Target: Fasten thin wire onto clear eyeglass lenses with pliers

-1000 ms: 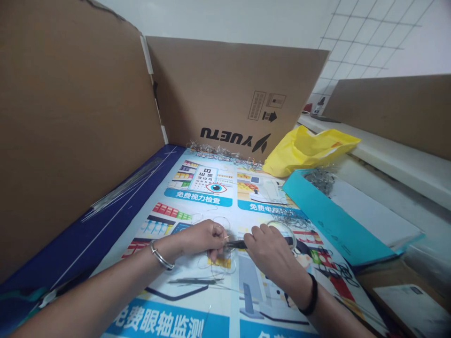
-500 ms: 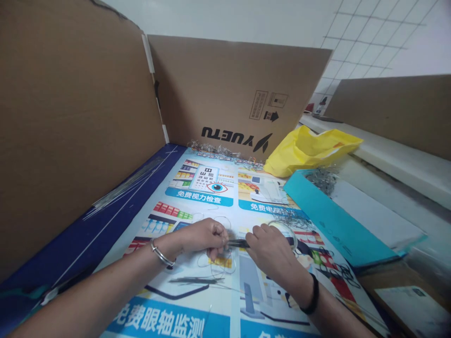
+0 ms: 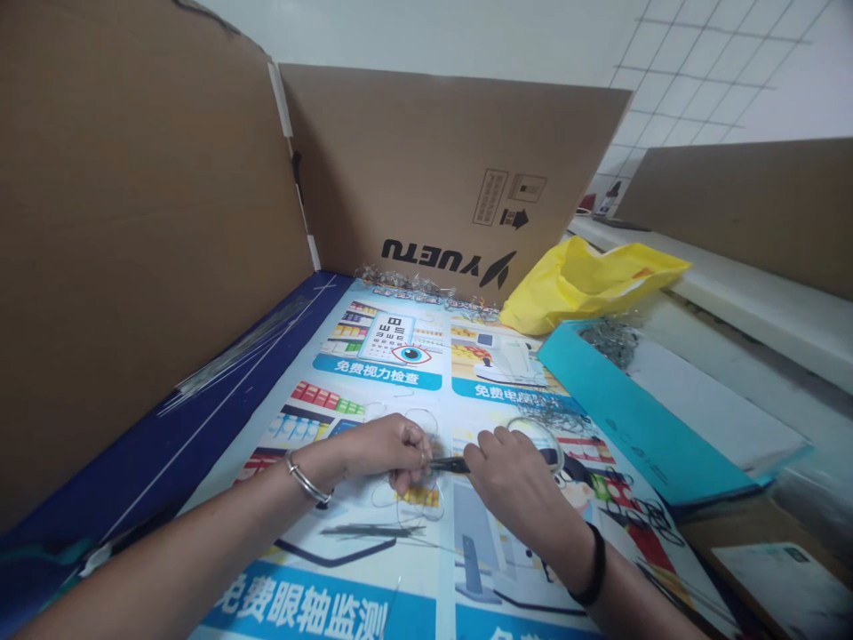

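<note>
My left hand [image 3: 390, 447] is closed in a pinch on a thin wire [image 3: 421, 510], whose fine loops spread above and below the fingers. My right hand [image 3: 512, 473] wraps around a pair of pliers [image 3: 450, 464]. The dark, narrow jaws point left and meet the wire at my left fingertips; the handles are mostly hidden in the palm. Under the hands lies a printed poster [image 3: 426, 569]. A small bundle of straight wire pieces [image 3: 373, 531] rests on it just below my left hand.
Cardboard panels [image 3: 426, 160] stand at the left and back. Tangled wire bits [image 3: 413, 283] line the back edge. Long straight wires [image 3: 240, 351] lie on the left. To the right are a yellow bag [image 3: 586, 280], a turquoise box [image 3: 640, 427] with a wire heap, and dark wire shapes [image 3: 646, 516].
The pliers' jaws, blurred before, now appear sharper and closer together at my left fingertips. Both hands stay in nearly the same place.
</note>
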Action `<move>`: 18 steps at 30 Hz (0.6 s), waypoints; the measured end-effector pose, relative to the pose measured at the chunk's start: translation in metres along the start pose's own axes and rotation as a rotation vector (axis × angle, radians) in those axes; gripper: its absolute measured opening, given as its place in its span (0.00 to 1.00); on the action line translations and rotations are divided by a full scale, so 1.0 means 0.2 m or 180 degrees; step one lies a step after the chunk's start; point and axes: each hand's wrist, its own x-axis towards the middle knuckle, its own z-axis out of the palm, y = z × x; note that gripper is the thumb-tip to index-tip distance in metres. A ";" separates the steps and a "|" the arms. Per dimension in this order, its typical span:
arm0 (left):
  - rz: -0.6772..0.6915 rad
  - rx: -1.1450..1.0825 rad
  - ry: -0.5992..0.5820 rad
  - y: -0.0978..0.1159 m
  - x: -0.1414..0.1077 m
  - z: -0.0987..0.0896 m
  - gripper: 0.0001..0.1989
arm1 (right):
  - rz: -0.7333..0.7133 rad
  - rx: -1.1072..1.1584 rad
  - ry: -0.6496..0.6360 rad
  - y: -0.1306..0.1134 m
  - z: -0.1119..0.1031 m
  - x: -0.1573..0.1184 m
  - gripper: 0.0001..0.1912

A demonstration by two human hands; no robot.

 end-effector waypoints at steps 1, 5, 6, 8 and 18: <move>-0.0018 -0.0016 0.0007 0.00 0.00 0.00 0.06 | -0.0005 -0.0031 0.0010 0.00 0.00 0.00 0.07; -0.0073 -0.0064 0.0077 -0.01 0.01 0.00 0.09 | 0.0042 -0.0108 0.0008 -0.01 0.00 -0.01 0.07; -0.0068 -0.0071 0.0111 -0.01 0.01 0.00 0.09 | 0.0072 -0.0118 -0.0004 -0.02 0.00 -0.01 0.07; -0.0074 -0.0110 0.0191 -0.01 0.01 0.01 0.09 | 0.0132 -0.0126 -0.0028 -0.03 0.00 -0.01 0.07; -0.0115 -0.0216 0.0315 -0.02 0.02 0.01 0.10 | 0.0268 -0.0233 -0.0167 -0.06 0.03 -0.01 0.08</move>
